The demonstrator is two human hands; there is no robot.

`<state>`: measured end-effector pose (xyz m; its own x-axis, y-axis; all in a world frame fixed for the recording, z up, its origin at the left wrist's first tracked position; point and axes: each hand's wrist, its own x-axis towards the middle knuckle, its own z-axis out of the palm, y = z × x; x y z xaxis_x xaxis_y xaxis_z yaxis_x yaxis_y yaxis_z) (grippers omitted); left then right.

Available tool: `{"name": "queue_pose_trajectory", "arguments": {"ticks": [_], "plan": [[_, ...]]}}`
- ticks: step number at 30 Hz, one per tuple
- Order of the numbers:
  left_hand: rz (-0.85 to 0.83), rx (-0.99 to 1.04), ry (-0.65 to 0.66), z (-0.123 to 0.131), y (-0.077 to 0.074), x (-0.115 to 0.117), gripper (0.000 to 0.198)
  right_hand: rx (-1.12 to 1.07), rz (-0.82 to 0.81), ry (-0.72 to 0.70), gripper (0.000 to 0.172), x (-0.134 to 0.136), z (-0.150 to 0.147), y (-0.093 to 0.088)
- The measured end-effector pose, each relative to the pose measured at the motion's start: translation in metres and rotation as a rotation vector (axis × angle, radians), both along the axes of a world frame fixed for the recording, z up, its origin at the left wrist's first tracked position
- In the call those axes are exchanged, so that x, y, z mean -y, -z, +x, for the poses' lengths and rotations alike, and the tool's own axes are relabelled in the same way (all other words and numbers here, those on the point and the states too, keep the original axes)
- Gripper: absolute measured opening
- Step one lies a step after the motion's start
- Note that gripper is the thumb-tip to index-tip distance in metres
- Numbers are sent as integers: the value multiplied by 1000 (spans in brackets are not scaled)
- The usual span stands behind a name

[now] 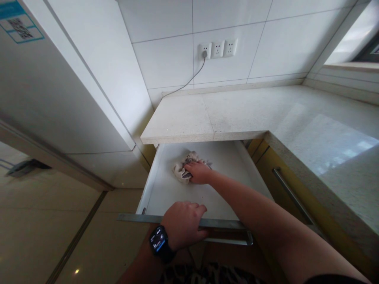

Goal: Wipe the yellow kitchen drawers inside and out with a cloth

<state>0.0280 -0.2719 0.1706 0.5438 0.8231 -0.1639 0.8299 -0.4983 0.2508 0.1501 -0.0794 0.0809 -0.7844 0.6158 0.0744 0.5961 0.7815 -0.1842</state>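
Note:
A pulled-out white drawer point(166, 197) lies below the countertop. Inside it, my right hand point(200, 172) presses a crumpled cream-and-grey cloth point(179, 172) against the drawer bottom, fingers curled round part of it. My left hand point(186, 221), with a black watch point(159, 240) on the wrist, grips the top edge of the drawer front point(222, 223). Its fingers reach over to the inner side while the thumb stays outside. Below that edge runs the drawer's metal handle point(247, 240).
A pale stone countertop point(183, 116) overhangs the drawer and turns toward me on the right. Beneath it is a yellowish cabinet with a long bar handle point(291, 194). A tall white cabinet point(97, 51) stands at left. A cord point(189, 82) runs from the wall sockets point(217, 49).

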Motion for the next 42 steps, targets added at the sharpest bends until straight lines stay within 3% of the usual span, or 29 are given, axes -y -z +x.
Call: {"name": "queue_pose_trajectory", "arguments": {"ticks": [3, 7, 10, 15, 18, 24, 26, 34, 42], "plan": [[-11, -25, -2, 1, -1, 0, 45, 2, -29, -172, 39, 8, -17, -4], [-20, -42, -11, 2, -3, 0, 43, 10, -36, -170, 38, 5, -20, -6], [-19, -48, -12, 2, -2, 0, 43, 25, -58, -56, 38, -8, -7, -5], [-2, -25, -1, 0, -1, 1, 46, 23, -33, 268, 42, -31, 33, -1], [13, -18, -1, 0, 0, 1, 44, 21, 5, 360, 49, -36, 58, 3], [22, -10, -6, 0, 1, 2, 42, 33, 75, 517, 89, -38, 82, 22], [24, 0, -5, 0, 0, 2, 43, 33, 68, 597, 94, -41, 85, 29], [25, 11, -8, 0, -1, 2, 44, -21, 32, 891, 71, -51, 109, 36], [18, 2, -9, 0, -1, 1, 45, 77, -86, 781, 48, -59, 115, 15]]}}
